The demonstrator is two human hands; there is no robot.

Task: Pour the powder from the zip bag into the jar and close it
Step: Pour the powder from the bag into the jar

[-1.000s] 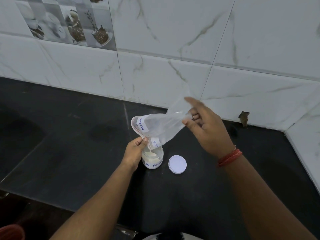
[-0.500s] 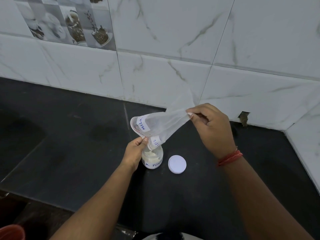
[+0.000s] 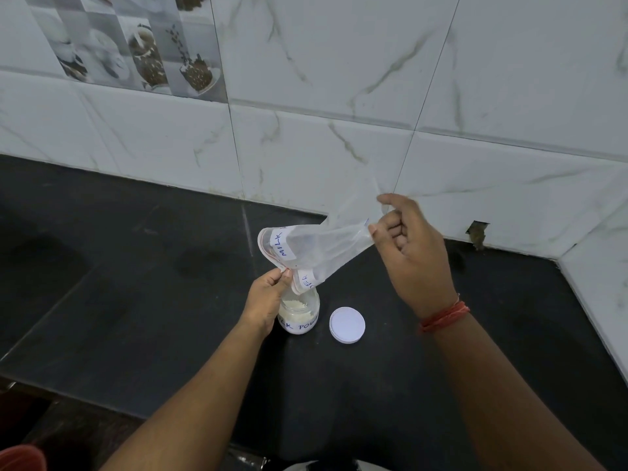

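Now pale powder [image 3: 299, 306] inside jar [image 3: 299, 314], under upended zip bag [image 3: 326, 243].

Left hand [image 3: 268, 295] pinched low — right hand [image 3: 413, 248] raised (fingers curled), grip seemingly a pinch.

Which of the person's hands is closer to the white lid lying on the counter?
Left. The left hand pinches the bag's mouth beside the jar, near the lid; the right hand is raised above it.

Zip bag [image 3: 326, 246] covers the jar [image 3: 299, 314] mouth — lid [image 3: 347, 325] beside, counter [image 3: 136, 300] elsewhere open
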